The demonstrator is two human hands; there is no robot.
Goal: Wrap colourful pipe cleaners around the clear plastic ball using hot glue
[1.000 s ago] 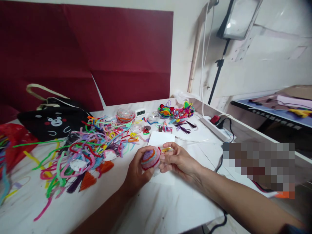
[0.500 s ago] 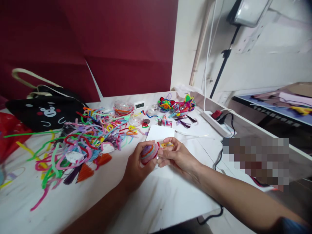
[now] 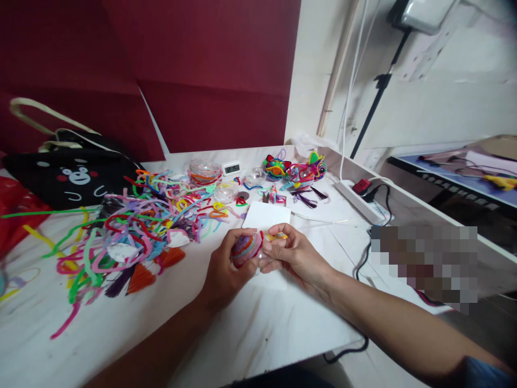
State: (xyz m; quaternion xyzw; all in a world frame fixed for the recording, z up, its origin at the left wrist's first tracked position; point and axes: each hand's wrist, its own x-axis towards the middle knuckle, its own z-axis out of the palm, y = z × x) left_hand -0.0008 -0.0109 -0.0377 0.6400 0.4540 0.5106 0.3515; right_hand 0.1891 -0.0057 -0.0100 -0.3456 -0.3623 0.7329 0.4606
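Observation:
My left hand is wrapped round a ball covered in coiled pipe cleaners, with purple, orange, teal and red bands. The fingers of my right hand press together at the ball's right side, where a clear part shows. A small yellow-orange piece sits between its thumb and forefinger; its kind is unclear. Both hands are above the front of the table, close to a white sheet. My fingers hide part of the ball.
A heap of loose pipe cleaners spreads over the table's left, with orange tassels at its edge. Behind are clear plastic shells, a small digital clock and finished pipe-cleaner figures. A power strip lies right.
The view has shifted slightly. Both hands keep their hold on the ball, which has turned or tilted a little; my right fingers stay at its right side.

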